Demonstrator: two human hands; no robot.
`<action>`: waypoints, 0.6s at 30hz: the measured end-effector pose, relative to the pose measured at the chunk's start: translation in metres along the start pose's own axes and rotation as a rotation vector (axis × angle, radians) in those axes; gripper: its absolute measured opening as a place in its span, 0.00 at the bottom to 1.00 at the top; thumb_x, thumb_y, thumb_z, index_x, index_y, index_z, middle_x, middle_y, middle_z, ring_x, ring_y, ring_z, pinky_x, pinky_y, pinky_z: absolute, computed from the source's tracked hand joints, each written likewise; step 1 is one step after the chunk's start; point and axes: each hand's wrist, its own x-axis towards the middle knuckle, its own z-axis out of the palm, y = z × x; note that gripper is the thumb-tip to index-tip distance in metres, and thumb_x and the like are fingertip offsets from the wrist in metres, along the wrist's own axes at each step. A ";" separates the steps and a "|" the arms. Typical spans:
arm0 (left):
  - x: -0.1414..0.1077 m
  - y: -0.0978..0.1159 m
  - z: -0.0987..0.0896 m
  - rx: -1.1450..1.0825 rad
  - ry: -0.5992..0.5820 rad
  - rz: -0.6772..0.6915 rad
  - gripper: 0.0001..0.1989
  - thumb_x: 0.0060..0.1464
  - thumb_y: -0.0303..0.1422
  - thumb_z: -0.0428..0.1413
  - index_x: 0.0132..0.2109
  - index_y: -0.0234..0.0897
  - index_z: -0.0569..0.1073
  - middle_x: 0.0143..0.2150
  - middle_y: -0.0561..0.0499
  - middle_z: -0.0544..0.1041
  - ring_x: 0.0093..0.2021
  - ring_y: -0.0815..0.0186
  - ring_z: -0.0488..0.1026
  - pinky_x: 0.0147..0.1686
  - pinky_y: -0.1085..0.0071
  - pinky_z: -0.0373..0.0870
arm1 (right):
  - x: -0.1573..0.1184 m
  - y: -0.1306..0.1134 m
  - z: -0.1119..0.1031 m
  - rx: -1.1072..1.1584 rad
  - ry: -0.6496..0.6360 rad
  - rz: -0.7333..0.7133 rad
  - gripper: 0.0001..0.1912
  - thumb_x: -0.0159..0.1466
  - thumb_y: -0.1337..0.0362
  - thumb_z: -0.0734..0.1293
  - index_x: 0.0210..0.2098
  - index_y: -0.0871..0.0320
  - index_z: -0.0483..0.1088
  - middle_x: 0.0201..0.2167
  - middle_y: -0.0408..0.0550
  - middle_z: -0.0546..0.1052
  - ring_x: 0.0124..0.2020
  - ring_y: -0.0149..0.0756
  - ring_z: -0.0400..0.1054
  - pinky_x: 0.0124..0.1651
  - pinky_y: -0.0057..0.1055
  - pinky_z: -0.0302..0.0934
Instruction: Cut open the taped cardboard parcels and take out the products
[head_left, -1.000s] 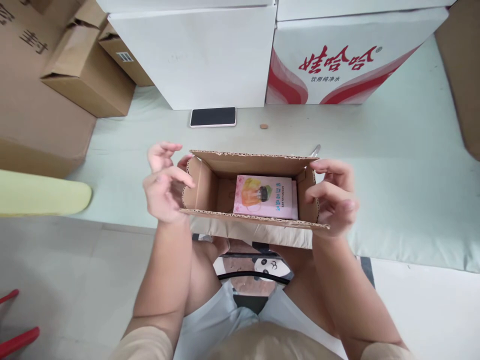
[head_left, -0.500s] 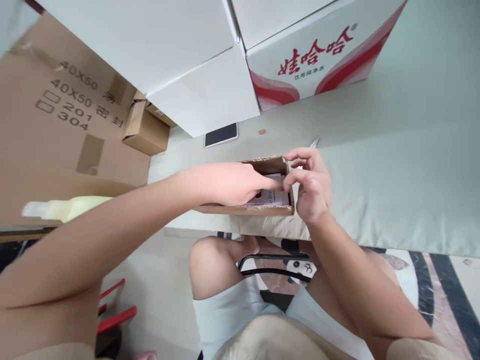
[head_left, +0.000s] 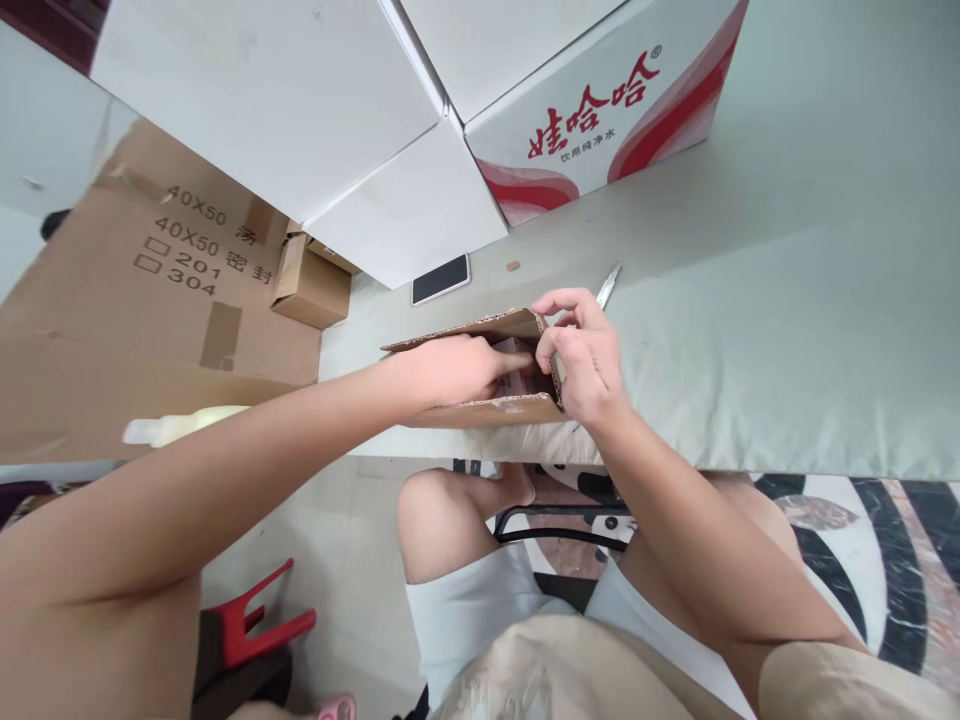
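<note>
A small open cardboard box (head_left: 495,412) stands at the table's front edge with a printed item (head_left: 513,380) inside. My left hand (head_left: 457,368) reaches into it from the left, index finger pointing at the right end; its other fingers are hidden, so any grip is unclear. At the box's right end my right hand (head_left: 581,345) has its fingers curled over the cardboard wall, pinching the edge. Just behind that hand lies a silver cutter (head_left: 609,286), touched by neither hand.
White cartons (head_left: 412,200) and a red-and-white carton (head_left: 600,130) stand at the back. A phone (head_left: 441,280) lies before them. Large brown cardboard (head_left: 112,330), a small brown box (head_left: 311,285) and a yellowish bottle (head_left: 187,425) are on the left. A red stool (head_left: 262,620) stands below.
The view has shifted. The box's long walls now lean inward more, and its right end is tilted. My right hand has closed onto that end, and my left hand remains inside.
</note>
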 end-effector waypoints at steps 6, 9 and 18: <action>-0.025 -0.010 -0.002 -0.153 -0.060 -0.220 0.17 0.66 0.39 0.45 0.58 0.48 0.70 0.49 0.50 0.82 0.42 0.57 0.78 0.42 0.64 0.69 | -0.002 0.000 0.003 0.016 0.010 0.019 0.29 0.75 0.58 0.57 0.18 0.57 0.68 0.47 0.50 0.76 0.44 0.37 0.71 0.44 0.38 0.60; -0.035 -0.013 0.007 -0.308 0.000 -0.369 0.14 0.67 0.48 0.46 0.49 0.47 0.68 0.45 0.53 0.82 0.43 0.57 0.76 0.44 0.63 0.67 | -0.002 -0.001 0.005 0.014 0.020 0.027 0.29 0.75 0.58 0.57 0.18 0.57 0.68 0.45 0.50 0.76 0.44 0.37 0.70 0.44 0.38 0.60; -0.040 -0.013 0.034 -0.645 0.266 -0.591 0.18 0.50 0.45 0.63 0.30 0.42 0.62 0.29 0.54 0.71 0.31 0.64 0.68 0.31 0.67 0.60 | -0.005 -0.001 0.006 -0.007 0.027 0.024 0.28 0.74 0.58 0.57 0.18 0.57 0.67 0.46 0.51 0.76 0.46 0.38 0.70 0.46 0.38 0.64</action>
